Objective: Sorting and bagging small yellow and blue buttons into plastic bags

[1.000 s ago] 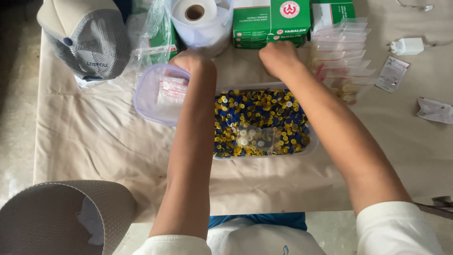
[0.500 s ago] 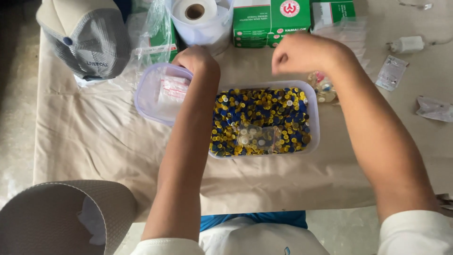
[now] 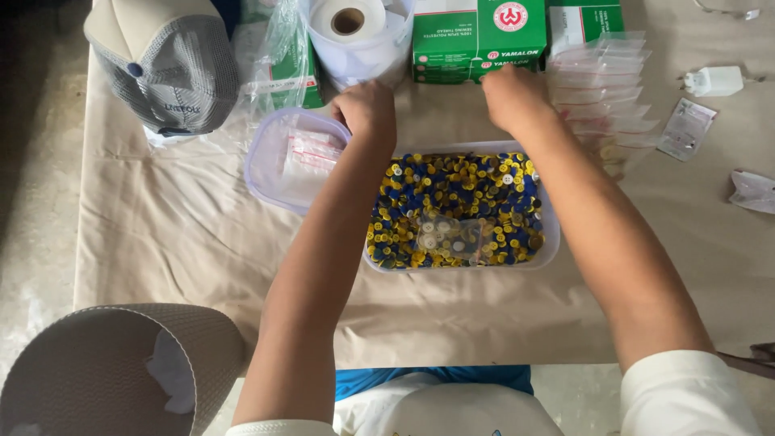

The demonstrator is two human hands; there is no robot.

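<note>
On the paper-covered worktop, the right hand has moved back from the stacked clear bags to meet the left hand, both curled, grip unclear, above the tub of blue and yellow buttons.

Home craft table: button tray, zip bags.

Blue, yellow and a few white buttons in clear tray. Far left: beige-and-grey cap. Far centre: white paper roll, green-and-white boxes with red round mark. Clear lilac-tinted tub left, red-striped bags inside. Beige table cover. White charger far right.
</note>
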